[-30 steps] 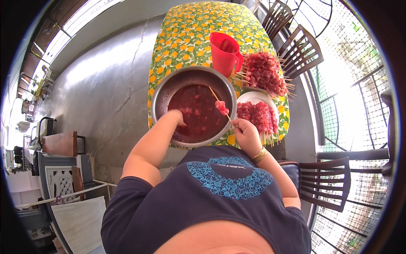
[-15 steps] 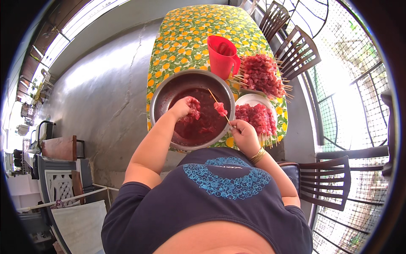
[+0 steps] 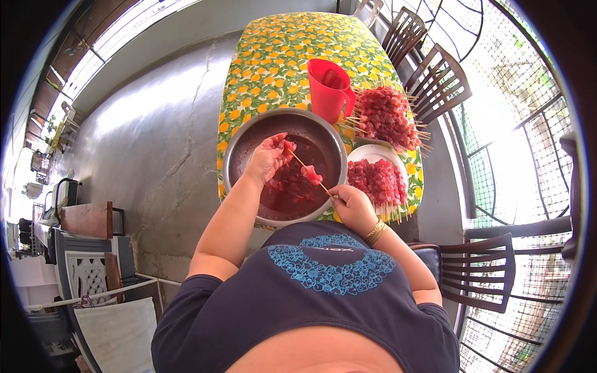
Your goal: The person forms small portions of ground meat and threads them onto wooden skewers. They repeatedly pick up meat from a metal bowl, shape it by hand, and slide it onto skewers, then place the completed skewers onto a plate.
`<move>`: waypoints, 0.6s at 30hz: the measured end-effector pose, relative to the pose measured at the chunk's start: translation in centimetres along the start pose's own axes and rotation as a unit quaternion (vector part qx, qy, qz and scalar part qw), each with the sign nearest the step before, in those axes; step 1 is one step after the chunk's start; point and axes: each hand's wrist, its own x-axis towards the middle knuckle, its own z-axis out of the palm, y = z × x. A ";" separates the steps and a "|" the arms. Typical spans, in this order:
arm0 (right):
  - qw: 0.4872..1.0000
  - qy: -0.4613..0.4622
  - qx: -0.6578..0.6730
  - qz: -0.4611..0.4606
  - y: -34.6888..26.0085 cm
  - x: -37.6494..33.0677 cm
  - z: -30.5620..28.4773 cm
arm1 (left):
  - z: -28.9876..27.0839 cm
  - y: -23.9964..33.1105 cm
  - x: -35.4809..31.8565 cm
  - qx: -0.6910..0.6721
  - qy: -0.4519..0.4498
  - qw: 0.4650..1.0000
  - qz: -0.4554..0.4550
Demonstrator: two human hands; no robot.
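Over a wide metal bowl point(image 3: 232, 143) of raw meat in dark red liquid point(image 3: 287, 196), my left hand point(image 3: 268, 160) is closed on a piece of raw meat point(image 3: 288, 147). That piece meets the tip of a wooden skewer point(image 3: 323, 188). My right hand point(image 3: 354, 207) pinches the skewer's lower end at the bowl's right rim. One chunk of meat point(image 3: 311, 174) is threaded midway along the stick. Right of the bowl, finished meat skewers point(image 3: 377, 180) lie side by side on a white plate point(image 3: 373, 151). A taller heap of meat skewers point(image 3: 387, 117) lies beyond it.
A red plastic pitcher point(image 3: 326, 99) stands behind the bowl. The table wears a lemon-patterned cloth point(image 3: 280, 56). Dark wooden chairs point(image 3: 438, 81) line the right side, with another chair point(image 3: 476, 271) near my right elbow. Grey floor point(image 3: 161, 143) lies to the left.
My left hand has risen from the liquid with meat and come to the skewer's tip. The skewer has tilted leftward, its tip now at the meat in my left fingers.
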 end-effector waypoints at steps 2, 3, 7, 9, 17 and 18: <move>1.000 0.004 -0.007 0.001 -0.2 0.1 0.2 | 0.5 0.0 -0.2 -0.044 -0.014 0.999 -0.005; 1.000 0.006 -0.011 0.002 -0.3 0.1 0.2 | 0.8 0.1 -0.2 -0.065 -0.022 0.998 -0.008; 1.000 0.009 -0.030 -0.004 -0.8 0.3 0.2 | 1.4 0.4 -0.2 -0.084 -0.001 0.996 0.000; 0.999 0.006 -0.043 -0.003 -1.1 0.4 0.1 | 1.4 0.7 -0.1 -0.093 0.019 0.995 0.018; 0.996 0.048 -0.038 -0.057 -1.7 0.7 0.6 | 2.1 1.5 -0.7 -0.083 0.080 0.989 0.095; 0.997 0.046 -0.037 -0.053 -1.8 0.7 0.6 | 2.4 1.6 -0.9 -0.075 0.082 0.988 0.103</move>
